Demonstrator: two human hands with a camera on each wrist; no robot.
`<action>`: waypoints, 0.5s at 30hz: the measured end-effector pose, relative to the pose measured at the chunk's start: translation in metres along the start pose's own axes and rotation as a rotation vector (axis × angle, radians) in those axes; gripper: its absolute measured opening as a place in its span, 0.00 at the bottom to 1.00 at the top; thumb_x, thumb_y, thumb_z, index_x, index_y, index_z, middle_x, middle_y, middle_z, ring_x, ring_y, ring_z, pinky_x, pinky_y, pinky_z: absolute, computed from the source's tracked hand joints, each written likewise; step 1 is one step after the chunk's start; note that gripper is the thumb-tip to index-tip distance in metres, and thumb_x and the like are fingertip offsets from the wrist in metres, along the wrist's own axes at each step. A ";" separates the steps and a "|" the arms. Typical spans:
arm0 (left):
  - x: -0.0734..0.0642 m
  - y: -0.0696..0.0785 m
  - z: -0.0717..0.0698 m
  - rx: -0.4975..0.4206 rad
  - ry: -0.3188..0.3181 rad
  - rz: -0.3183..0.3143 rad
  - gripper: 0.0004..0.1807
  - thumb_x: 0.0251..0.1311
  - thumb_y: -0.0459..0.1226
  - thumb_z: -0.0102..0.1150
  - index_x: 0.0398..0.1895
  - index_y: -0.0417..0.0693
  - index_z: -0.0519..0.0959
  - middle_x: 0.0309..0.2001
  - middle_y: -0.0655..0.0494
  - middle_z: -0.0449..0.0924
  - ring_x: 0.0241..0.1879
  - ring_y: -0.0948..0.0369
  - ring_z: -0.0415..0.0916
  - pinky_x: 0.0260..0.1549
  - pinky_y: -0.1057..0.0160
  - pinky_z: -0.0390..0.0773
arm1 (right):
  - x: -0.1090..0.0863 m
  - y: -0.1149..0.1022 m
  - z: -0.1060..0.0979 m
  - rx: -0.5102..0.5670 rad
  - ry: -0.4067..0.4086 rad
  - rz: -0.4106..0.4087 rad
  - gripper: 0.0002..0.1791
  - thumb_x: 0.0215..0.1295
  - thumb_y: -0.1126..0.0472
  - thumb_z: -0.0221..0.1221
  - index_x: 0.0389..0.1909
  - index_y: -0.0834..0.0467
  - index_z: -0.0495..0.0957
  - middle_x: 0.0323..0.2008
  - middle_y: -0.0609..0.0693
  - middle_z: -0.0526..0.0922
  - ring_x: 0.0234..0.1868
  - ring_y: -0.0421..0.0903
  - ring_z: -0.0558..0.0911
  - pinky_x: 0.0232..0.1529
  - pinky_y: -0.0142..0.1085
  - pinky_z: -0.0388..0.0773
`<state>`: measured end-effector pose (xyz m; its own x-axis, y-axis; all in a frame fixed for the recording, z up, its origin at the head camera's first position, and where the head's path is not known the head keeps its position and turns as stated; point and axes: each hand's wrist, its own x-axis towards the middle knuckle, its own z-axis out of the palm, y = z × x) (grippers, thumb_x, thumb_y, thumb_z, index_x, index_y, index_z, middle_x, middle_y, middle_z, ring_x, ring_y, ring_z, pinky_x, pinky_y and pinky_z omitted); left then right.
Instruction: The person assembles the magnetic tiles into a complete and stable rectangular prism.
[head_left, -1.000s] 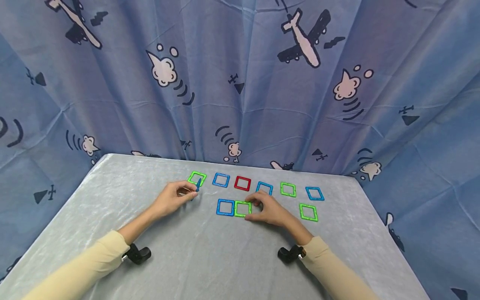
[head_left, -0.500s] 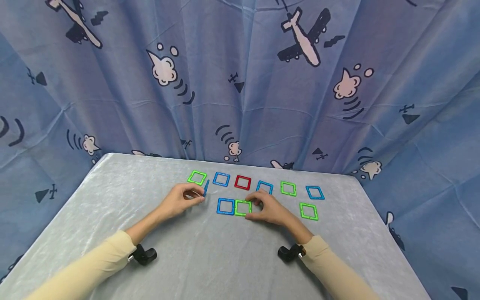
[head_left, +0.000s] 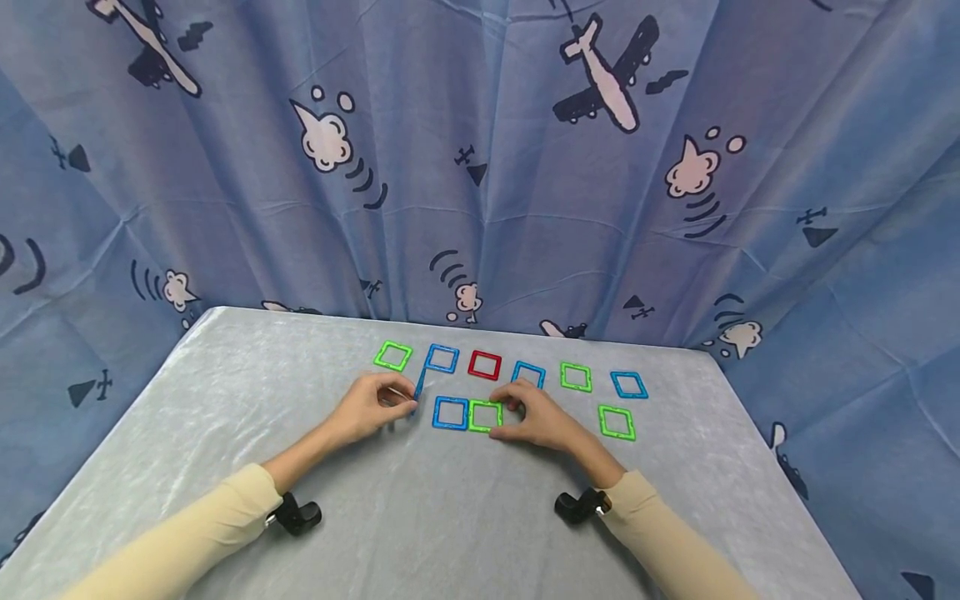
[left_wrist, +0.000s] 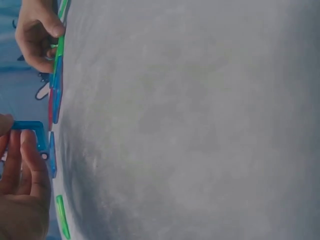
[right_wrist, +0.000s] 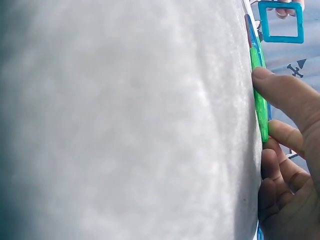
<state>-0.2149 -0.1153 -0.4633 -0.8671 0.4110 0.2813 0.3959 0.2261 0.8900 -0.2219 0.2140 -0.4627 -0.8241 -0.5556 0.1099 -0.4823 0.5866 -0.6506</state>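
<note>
In the head view my left hand [head_left: 372,407] pinches a blue square magnetic tile [head_left: 420,383] between thumb and fingers. That tile is held edge-up, left of two flat tiles joined side by side. The right wrist view shows its open square frame [right_wrist: 282,39] above the table. My right hand [head_left: 542,418] grips the green tile [head_left: 484,403] of the joined pair, with thumb and index finger at its right corners. Against this tile's left side lies a flat blue tile [head_left: 451,428].
Behind the pair runs a row of flat square tiles: green [head_left: 397,344], blue [head_left: 441,370], red [head_left: 487,354], blue [head_left: 531,365], green [head_left: 576,364] and blue [head_left: 633,397]. Another green tile [head_left: 617,409] lies right of my right hand. A patterned curtain [head_left: 420,167] hangs behind the table.
My left hand has moved right and slightly toward me with the blue tile, from beside the leftmost green tile to near the joined pair. My right hand stays on its green tile.
</note>
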 end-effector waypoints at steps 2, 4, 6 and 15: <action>-0.001 0.000 0.001 -0.013 0.000 -0.007 0.09 0.59 0.24 0.69 0.41 0.28 0.82 0.38 0.45 0.84 0.36 0.49 0.85 0.33 0.61 0.83 | 0.000 0.000 0.000 -0.002 0.003 -0.005 0.28 0.54 0.55 0.78 0.54 0.60 0.81 0.44 0.49 0.77 0.43 0.46 0.75 0.46 0.41 0.75; -0.001 0.001 0.002 -0.023 -0.001 -0.016 0.09 0.59 0.24 0.70 0.41 0.28 0.82 0.37 0.45 0.84 0.36 0.51 0.85 0.31 0.63 0.82 | 0.000 0.001 0.000 -0.007 0.006 -0.010 0.28 0.54 0.55 0.78 0.54 0.60 0.82 0.44 0.50 0.77 0.43 0.46 0.75 0.46 0.41 0.75; -0.001 0.002 0.003 -0.033 -0.004 -0.024 0.09 0.58 0.24 0.70 0.40 0.28 0.82 0.37 0.45 0.84 0.35 0.52 0.85 0.30 0.65 0.81 | 0.001 0.001 0.000 -0.012 0.008 -0.012 0.28 0.53 0.56 0.78 0.54 0.60 0.82 0.44 0.50 0.77 0.43 0.46 0.75 0.46 0.41 0.75; -0.003 0.005 0.009 -0.031 -0.008 -0.027 0.08 0.58 0.24 0.70 0.40 0.28 0.83 0.37 0.43 0.84 0.35 0.49 0.85 0.24 0.65 0.80 | 0.002 -0.001 0.000 -0.003 -0.003 0.001 0.28 0.54 0.57 0.78 0.54 0.60 0.81 0.44 0.49 0.76 0.43 0.47 0.75 0.47 0.41 0.75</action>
<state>-0.2077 -0.1078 -0.4627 -0.8748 0.4124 0.2541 0.3627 0.2100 0.9079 -0.2230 0.2124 -0.4624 -0.8237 -0.5569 0.1065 -0.4821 0.5890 -0.6486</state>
